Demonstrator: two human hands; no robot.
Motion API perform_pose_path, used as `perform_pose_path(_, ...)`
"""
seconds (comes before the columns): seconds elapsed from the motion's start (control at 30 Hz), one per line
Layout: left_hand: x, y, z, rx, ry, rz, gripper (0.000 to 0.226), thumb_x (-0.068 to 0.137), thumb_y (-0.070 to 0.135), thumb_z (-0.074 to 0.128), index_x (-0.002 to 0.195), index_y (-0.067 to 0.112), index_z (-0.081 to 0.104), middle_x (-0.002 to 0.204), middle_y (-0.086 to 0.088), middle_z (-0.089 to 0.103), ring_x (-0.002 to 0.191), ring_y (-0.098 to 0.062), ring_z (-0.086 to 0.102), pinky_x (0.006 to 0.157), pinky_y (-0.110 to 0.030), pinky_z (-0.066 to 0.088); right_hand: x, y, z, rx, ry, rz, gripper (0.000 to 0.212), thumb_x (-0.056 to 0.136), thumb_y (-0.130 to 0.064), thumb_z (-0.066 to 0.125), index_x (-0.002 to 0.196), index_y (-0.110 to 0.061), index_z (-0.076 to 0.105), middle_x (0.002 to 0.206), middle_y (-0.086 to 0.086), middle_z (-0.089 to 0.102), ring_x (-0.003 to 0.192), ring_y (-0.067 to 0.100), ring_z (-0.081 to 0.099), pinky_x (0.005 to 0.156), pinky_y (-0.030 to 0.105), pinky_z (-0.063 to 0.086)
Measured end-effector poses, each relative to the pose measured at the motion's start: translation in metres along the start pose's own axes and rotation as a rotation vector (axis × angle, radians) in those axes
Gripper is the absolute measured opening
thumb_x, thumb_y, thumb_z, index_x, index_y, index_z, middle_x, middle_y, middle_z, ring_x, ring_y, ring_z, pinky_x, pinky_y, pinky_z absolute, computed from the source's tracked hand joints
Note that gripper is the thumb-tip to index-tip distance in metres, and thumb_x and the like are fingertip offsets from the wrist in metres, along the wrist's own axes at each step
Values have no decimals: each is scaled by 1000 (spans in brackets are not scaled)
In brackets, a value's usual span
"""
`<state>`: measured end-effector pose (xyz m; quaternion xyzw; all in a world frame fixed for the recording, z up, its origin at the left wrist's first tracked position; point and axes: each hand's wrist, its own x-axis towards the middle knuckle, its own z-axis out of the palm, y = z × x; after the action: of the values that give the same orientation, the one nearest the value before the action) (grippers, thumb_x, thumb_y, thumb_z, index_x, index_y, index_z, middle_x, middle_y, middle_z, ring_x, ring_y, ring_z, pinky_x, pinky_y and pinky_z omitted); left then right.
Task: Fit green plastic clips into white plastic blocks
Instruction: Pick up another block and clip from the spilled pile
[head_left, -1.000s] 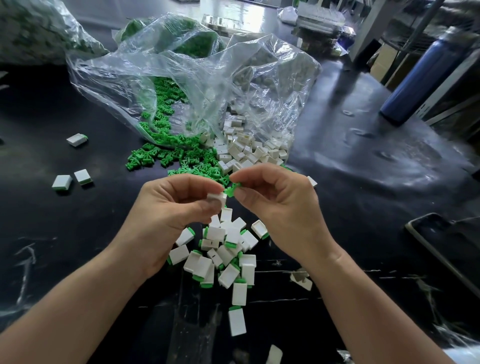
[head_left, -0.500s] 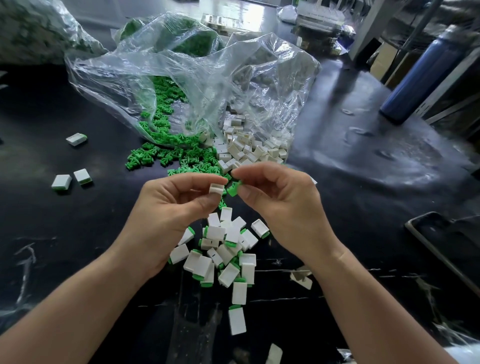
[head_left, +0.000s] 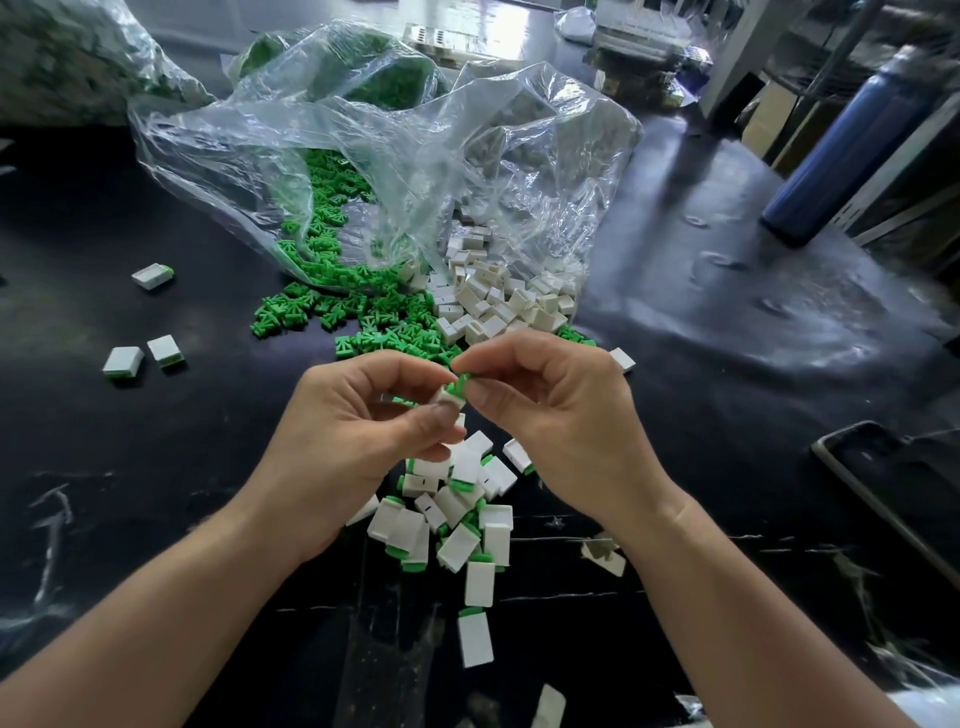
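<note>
White block (head_left: 447, 400) is pinched between thumb and curled fingers of the left hand (head_left: 353, 441). Green clip (head_left: 462, 382) is pinched by thumb and forefinger of the right hand (head_left: 550, 415) and held against the block's top end, touching it. How far it is seated cannot be told, as the joint is covered by fingertips. Both hands are held above the dark table (head_left: 727, 338).

Directly below the grip, toward the wearer, a pile of assembled blocks (head_left: 457, 519) is seen, white with green ends showing, several lying on one another. Two more are trailed out nearer the wearer.

Just beyond the grip, to the left, loose green clips (head_left: 363, 312) are spread on the table. Beyond it to the right, empty white blocks (head_left: 498, 304) are heaped, touching the clips. Both heaps are spilled from the mouth of a clear plastic bag (head_left: 389, 156), further back.

Well left of the grip a stray block (head_left: 123, 361) is lying, a second just beside it and a third farther back. A single block (head_left: 622, 359) is lying just past the right hand's knuckles. Far right and back from the grip a blue bottle (head_left: 841, 150) is seen. The edge of a dark tray (head_left: 883, 478) is seen right of the right wrist.
</note>
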<state>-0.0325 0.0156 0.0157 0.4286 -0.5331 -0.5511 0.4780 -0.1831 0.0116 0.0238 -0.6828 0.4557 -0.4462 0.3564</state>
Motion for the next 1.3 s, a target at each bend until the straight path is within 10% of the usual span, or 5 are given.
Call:
perform_pose_path(0.43,-3,-3,0,96,15,10,20,58,16,68,76,9,71,60,-8,69,51,-12,64,50,-18,51,0,2,1,-63,-18,33,14,78,-2,69,84,-14,72,80,5,71,73,21,67,70,45,55)
perform_pose_path(0.8,-4,-3,4,-105,33,2,13,55,13,67,65,14,75,56,-11,66,51,-17,66,48,-20,51,-1,-2,1,70,10,46,27,77,3,68,73,-24,66,68,-12,64,66,2,63,66,20,53)
perform_pose_path(1.3,-3,-2,2,-2,54,-2,15,61,15,66,75,11,71,60,-10,68,50,-16,64,49,-22,53,-1,1,5,84,-25,102,17,82,-6,65,85,-21,71,83,-2,63,76,12,63,72,28,54)
